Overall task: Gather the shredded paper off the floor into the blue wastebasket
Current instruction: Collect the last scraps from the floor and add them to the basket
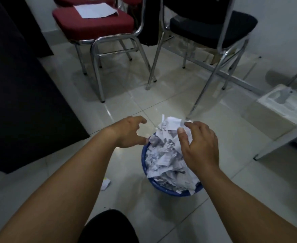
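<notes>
The blue wastebasket (163,188) stands on the pale tiled floor, heaped above its rim with shredded white paper (163,155). My left hand (129,131) hovers just left of the basket's far rim, fingers spread and loosely curved, holding nothing. My right hand (201,146) is over the right side of the heap, fingers relaxed, its fingertips at the top scraps; I cannot see any scrap pinched. One small paper scrap (105,184) lies on the floor left of the basket.
A red chair (93,23) with a paper sheet on its seat and a black chair (212,25) stand behind the basket on chrome legs. A dark cabinet (21,102) lines the left. A white box (281,104) sits at right. My dark-clad knee (109,227) is below.
</notes>
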